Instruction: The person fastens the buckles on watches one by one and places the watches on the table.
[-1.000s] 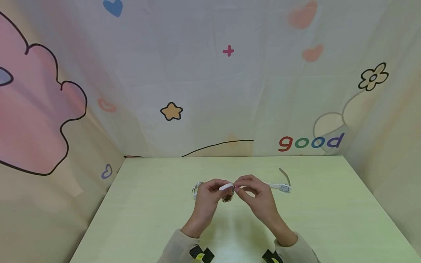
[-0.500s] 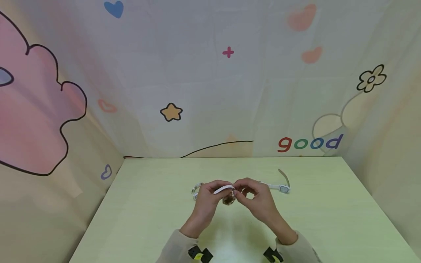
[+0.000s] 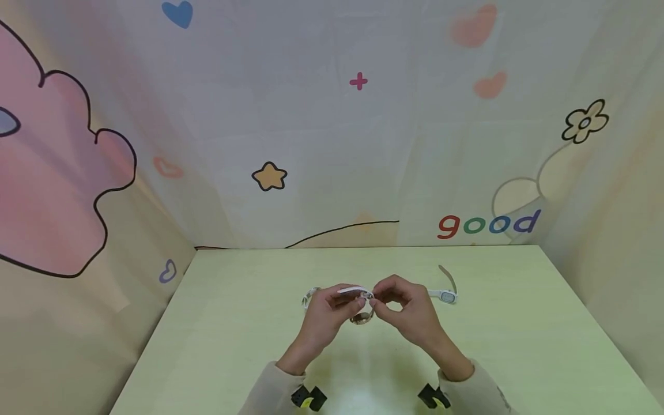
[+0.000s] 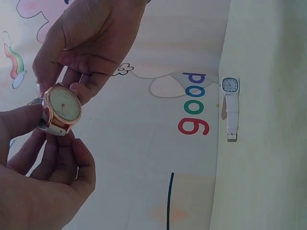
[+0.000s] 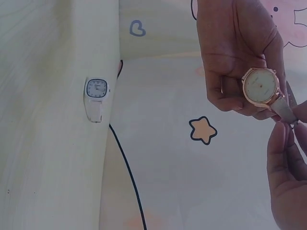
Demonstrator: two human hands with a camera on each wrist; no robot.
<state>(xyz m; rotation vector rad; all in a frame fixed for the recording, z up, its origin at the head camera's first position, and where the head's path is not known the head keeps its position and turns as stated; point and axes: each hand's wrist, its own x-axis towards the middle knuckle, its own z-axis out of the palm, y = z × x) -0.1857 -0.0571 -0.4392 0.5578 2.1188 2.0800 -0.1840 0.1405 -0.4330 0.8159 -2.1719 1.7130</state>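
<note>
Both hands hold one wristwatch [image 3: 361,319] above the middle of the table. It has a rose-gold round case, a pale dial [image 4: 65,104] and a white strap [image 5: 284,109]. My left hand [image 3: 325,313] grips it from the left, thumb towards me at the strap. From the right, my right hand [image 3: 412,311] pinches the strap near its end between thumb and fingertips. In the head view the case hangs below the fingers and the strap arches over it. The fingers partly cover the strap ends, so I cannot tell whether the buckle is fastened.
A second white watch with a squarish face [image 3: 448,297] lies on the table [image 3: 498,346] right of the hands, its strap partly raised. Another white watch [image 5: 97,88] lies behind my left hand, partly hidden in the head view. Printed curtains stand behind and beside the table.
The strap's upper piece has shifted in the fingers and now arches over the left thumb. My right fingers have moved slightly, and more of the open loop above the case shows.
</note>
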